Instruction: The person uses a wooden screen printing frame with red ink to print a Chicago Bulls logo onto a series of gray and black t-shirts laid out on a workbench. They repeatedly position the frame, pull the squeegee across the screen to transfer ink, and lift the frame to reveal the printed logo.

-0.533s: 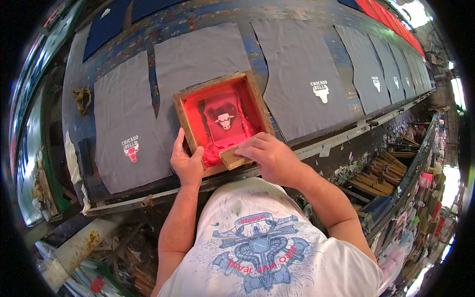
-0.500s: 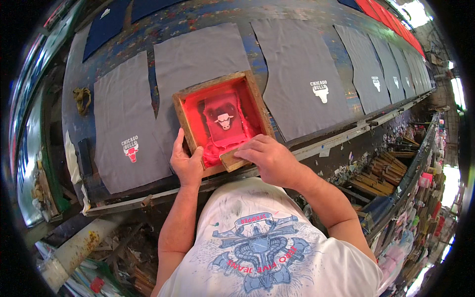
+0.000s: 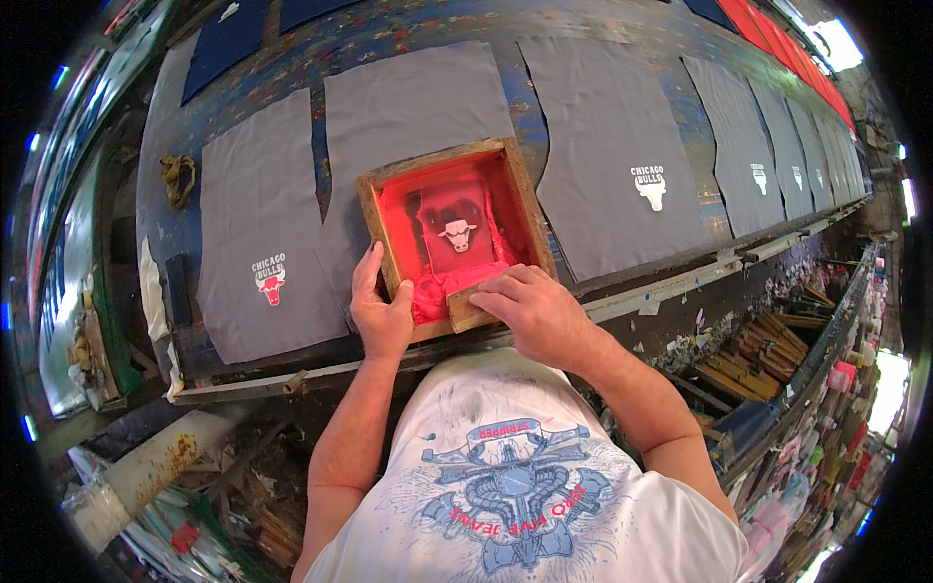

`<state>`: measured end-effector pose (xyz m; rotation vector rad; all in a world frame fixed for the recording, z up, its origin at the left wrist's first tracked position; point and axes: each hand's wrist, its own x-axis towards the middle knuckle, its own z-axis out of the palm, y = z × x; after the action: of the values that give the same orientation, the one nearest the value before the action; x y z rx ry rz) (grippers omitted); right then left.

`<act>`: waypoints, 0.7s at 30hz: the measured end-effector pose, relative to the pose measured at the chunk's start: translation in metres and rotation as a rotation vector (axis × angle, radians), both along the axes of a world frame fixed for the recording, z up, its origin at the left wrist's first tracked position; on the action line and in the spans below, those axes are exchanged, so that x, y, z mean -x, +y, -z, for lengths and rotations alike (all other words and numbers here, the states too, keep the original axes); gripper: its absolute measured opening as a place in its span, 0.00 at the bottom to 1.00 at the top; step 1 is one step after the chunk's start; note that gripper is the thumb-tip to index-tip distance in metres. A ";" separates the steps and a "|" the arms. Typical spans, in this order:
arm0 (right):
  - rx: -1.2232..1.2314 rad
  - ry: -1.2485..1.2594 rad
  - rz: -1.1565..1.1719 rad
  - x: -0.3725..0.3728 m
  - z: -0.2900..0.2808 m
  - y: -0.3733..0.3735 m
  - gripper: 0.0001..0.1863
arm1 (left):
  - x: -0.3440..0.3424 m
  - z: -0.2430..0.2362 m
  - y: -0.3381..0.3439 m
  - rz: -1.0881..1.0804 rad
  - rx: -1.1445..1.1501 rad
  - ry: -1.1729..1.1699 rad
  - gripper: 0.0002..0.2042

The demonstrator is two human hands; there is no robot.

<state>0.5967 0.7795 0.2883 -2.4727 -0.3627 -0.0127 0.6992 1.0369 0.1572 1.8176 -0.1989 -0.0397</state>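
- The frame (image 3: pixel 435 163), a wooden box with a red inside, lies in front of me on a grey panel (image 3: pixel 418 92), near the table's near edge. A pale bull's head (image 3: pixel 457 234) shows in its floor.
- Wet-looking red ink (image 3: pixel 437 289) is heaped at the near end, inside the frame.
- My right hand (image 3: pixel 533 309) grips a wooden strip (image 3: pixel 469 311) by its right part, fingers over the top, at the frame's near side. I cannot tell how the strip's lower edge sits in the ink.
- My left hand (image 3: pixel 382 319) clasps the near left side of the frame, fingers outside, thumb at the rim.
- The left panel (image 3: pixel 258 175) bears white lettering and a head filled with red, so I judge that one done.
- The panel under the frame looks to be in hand; its print is hidden.
- The right panel (image 3: pixel 617 146) and those next beyond it show white only, so I judge red is left to add there. The last prints are too small to tell.
- On the table (image 3: pixel 282 60), a crumpled rag (image 3: pixel 177 182) lies farther left; navy cloth (image 3: pixel 225 49) lies far left, red cloth (image 3: pixel 792 49) far right.
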 end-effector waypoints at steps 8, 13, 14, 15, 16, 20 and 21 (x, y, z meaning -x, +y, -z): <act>0.003 -0.079 0.017 0.016 0.011 0.007 0.24 | -0.004 -0.002 -0.007 -0.078 -0.070 -0.123 0.34; 0.050 -0.060 -0.035 0.017 0.012 0.008 0.24 | -0.010 -0.007 -0.008 -0.056 -0.152 -0.195 0.33; 0.057 -0.045 -0.041 0.015 0.011 0.007 0.25 | -0.010 -0.008 -0.009 -0.057 -0.167 -0.191 0.32; 0.053 -0.040 -0.043 0.011 0.010 0.005 0.25 | -0.010 -0.009 -0.010 -0.059 -0.177 -0.178 0.31; 0.049 -0.036 -0.045 0.008 0.009 0.004 0.26 | -0.010 -0.009 -0.010 -0.062 -0.188 -0.165 0.30; -0.028 0.052 -0.014 -0.003 0.002 -0.008 0.27 | -0.008 -0.011 -0.011 -0.072 -0.146 -0.119 0.29; -0.049 0.031 -0.003 -0.005 0.001 -0.009 0.27 | -0.009 -0.011 -0.012 -0.073 -0.116 -0.109 0.29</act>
<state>0.6012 0.7706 0.2874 -2.4210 -0.3491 0.0181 0.7078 1.0252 0.1682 1.9426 -0.2114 0.1013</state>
